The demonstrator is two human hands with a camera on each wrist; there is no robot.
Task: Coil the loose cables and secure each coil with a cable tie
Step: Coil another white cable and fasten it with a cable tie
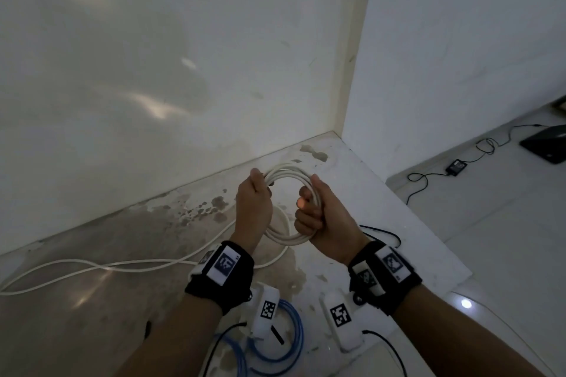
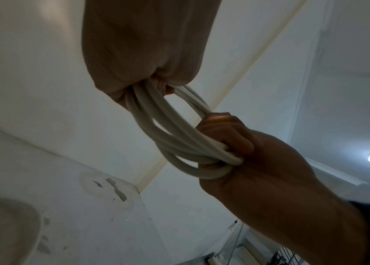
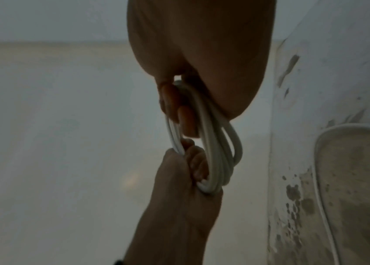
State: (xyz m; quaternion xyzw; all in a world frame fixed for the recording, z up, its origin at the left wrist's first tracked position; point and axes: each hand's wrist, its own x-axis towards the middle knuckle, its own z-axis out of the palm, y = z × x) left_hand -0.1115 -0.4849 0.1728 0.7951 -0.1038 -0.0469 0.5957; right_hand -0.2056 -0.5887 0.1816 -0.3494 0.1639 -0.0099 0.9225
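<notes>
A white cable coil (image 1: 286, 173) of several loops hangs in the air above the floor, held between both hands. My left hand (image 1: 254, 202) grips the coil's left side, fingers curled round the strands. My right hand (image 1: 318, 211) grips the right side in a fist. The wrist views show the same coil (image 2: 175, 139) (image 3: 215, 157) bunched between the two fists. The uncoiled white cable tail (image 1: 92, 268) runs off the coil and trails left across the floor. A blue cable (image 1: 291, 343) lies looped on the floor below my wrists. No cable tie is visible.
A wall corner (image 1: 346, 119) stands just behind the coil. Stained floor (image 1: 190, 211) lies along the wall. A black power adapter (image 1: 456, 167) with thin black leads and a dark laptop (image 1: 548, 144) lie on the floor at the right.
</notes>
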